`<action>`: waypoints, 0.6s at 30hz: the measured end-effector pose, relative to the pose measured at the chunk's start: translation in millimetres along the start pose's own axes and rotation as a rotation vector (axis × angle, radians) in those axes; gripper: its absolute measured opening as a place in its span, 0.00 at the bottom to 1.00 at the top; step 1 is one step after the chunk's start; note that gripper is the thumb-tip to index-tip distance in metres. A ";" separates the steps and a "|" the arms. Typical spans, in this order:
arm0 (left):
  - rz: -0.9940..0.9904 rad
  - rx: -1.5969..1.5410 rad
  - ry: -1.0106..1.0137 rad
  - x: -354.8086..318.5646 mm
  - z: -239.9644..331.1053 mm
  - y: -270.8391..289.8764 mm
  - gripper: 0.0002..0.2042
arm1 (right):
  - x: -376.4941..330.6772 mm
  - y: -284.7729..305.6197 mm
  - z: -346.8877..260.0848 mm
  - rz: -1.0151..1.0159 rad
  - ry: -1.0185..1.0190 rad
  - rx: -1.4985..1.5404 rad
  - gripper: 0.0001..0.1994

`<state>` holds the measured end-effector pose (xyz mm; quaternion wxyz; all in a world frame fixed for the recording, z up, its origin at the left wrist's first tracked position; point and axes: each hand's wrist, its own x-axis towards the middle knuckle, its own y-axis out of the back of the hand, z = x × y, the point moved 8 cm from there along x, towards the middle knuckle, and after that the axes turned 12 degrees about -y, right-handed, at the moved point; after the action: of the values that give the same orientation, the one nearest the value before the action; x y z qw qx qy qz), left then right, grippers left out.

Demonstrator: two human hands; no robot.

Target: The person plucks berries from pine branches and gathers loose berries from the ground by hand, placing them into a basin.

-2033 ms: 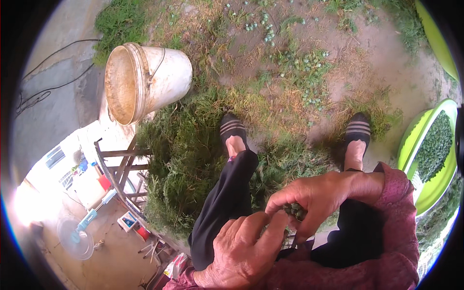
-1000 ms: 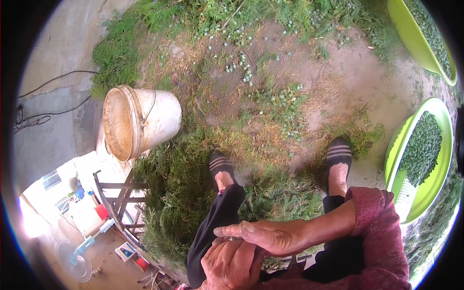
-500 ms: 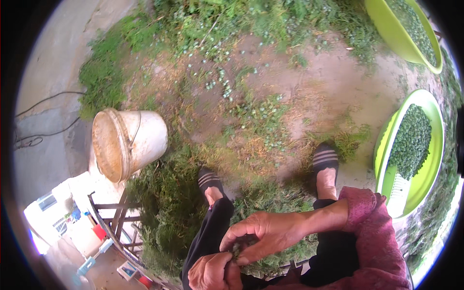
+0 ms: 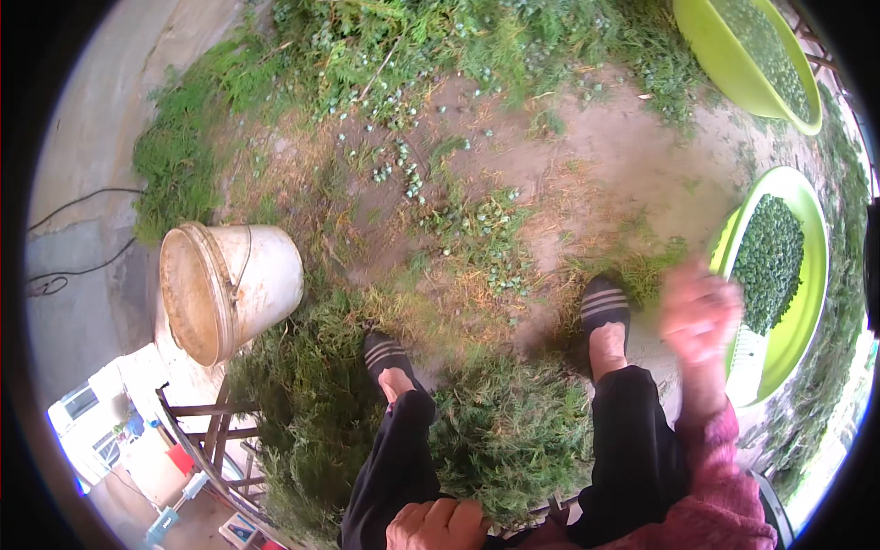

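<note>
My right hand (image 4: 701,313) is smeared by motion beside the near rim of a lime-green basin (image 4: 814,316); its fingers cannot be made out. Inside that basin lies a heap of small green berries (image 4: 772,261), with a white slatted piece (image 4: 749,367) at its lower side. Low in the picture, my left hand (image 4: 438,525) rests near my lap with its fingers curled, and whatever it holds is hidden. Between my legs lies a pile of cut evergreen sprigs (image 4: 513,440).
A dirty white bucket (image 4: 266,275) lies tipped at the left. Another lime-green basin (image 4: 720,55) with berries stands at the far right. Leafy branches (image 4: 412,46) spread along the back, with loose berries (image 4: 403,170) on the soil. A dark cable (image 4: 92,194) runs over the concrete.
My right hand has left my left hand and swung up and right to the basin. My left hand has shifted slightly right and down. The view has turned a little.
</note>
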<state>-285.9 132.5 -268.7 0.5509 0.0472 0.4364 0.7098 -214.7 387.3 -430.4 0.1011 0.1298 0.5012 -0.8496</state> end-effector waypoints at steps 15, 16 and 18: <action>-0.006 -0.038 -0.032 -7.4 5.0 3.8 0.21 | 133.2 119.6 45.0 0.635 -0.518 -1.758 0.26; -0.009 -0.037 -0.039 -6.6 5.3 2.4 0.21 | 145.5 133.7 43.0 0.641 -0.517 -1.758 0.26; -0.014 -0.035 -0.058 -8.3 3.8 3.0 0.21 | 159.2 176.9 41.7 0.748 -0.666 -1.650 0.25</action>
<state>-282.8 127.7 -260.9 0.5689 0.0552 0.4079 0.7120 -316.9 259.6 -608.2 0.5615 -0.0787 0.8124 -0.1360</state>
